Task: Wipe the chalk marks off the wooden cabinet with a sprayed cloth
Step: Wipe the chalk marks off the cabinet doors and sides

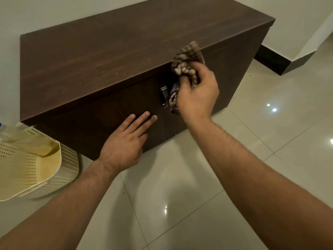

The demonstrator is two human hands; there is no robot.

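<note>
A low dark-brown wooden cabinet [108, 56] stands against the wall. My right hand [198, 92] grips a crumpled brown patterned cloth [185, 60] at the cabinet's top front edge, just right of a metal door handle [164, 95]. Part of the cloth hangs down beside the handle. My left hand [126, 141] lies flat with straight fingers against the left door's front. I cannot make out chalk marks on the dark wood, only faint pale specks on the top.
A cream perforated plastic basket [63, 159] sits on the floor at the cabinet's left end, with a clear bottle [7, 130] lying in it. Glossy pale floor tiles [252, 141] spread in front and to the right. A dark skirting board [273, 60] runs along the right wall.
</note>
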